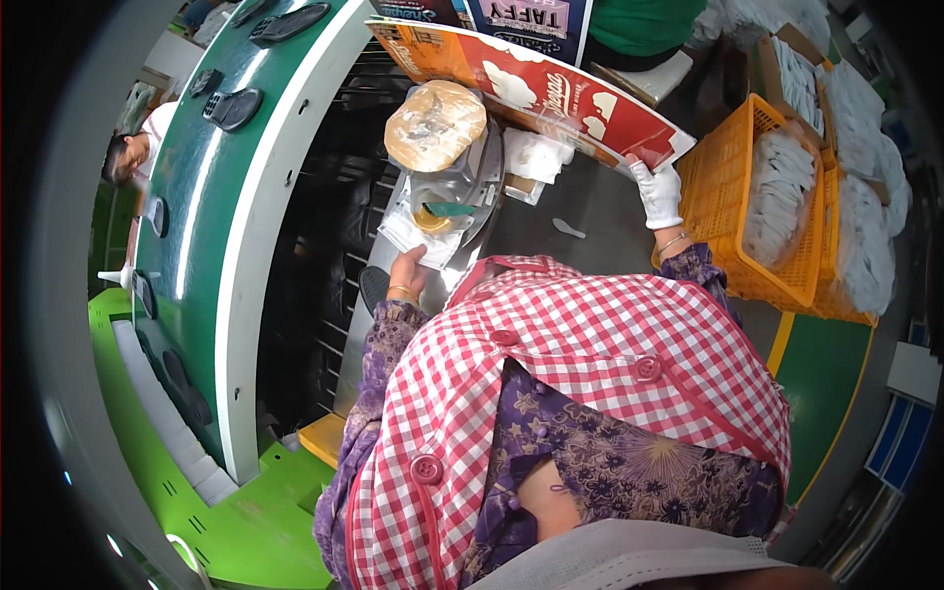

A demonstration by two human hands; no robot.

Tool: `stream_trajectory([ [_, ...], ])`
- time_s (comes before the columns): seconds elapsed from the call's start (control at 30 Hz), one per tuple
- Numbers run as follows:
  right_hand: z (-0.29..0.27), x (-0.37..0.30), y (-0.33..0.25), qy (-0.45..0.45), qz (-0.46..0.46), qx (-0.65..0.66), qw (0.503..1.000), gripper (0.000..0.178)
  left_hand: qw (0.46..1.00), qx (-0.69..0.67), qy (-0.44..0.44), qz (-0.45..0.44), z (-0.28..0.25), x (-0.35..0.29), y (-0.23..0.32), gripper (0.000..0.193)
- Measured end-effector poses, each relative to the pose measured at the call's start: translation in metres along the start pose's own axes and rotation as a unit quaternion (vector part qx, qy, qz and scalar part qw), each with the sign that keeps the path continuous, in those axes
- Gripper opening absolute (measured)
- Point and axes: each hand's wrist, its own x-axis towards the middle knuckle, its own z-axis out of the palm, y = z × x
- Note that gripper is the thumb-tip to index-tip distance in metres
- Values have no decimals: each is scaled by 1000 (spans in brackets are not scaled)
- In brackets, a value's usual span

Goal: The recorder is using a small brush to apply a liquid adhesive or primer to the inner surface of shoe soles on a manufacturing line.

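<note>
2 hands at work, both reaching forward over a checked red-and-white apron (pixel 590 344). Left hand (pixel 408 273), bare with a gold bangle, is pinched on the near edge of a clear plastic bag (pixel 425 239) lying on the metal chute (pixel 462 187), seemingly to steady it. A round tan disc (pixel 435 125) sits higher up, at the far end of the chute. Right hand (pixel 657 192), in a white glove, is clamped on the lower corner of a large red-and-orange printed carton flat (pixel 531 88), held tilted, likely to keep it off the grey worktable (pixel 580 211). Orange crate (pixel 757 216) of white packets sits just beside the right wrist, crowding that side. Open table room lies between the hands. Green conveyor (pixel 211 197) with black moulds curves along the left; another person stands beyond it.
</note>
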Motion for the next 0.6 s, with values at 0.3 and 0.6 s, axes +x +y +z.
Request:
stream_trajectory([
  [0.3, -9, -4, -1, -33, -2, -70, 997, 58, 1000, 5, 21, -16, 15, -18, 4, 36],
  [0.6, -12, -55, 63, 54, 148, 21, 987, 35, 996, -1, 49, -77, 27, -58, 1, 44],
])
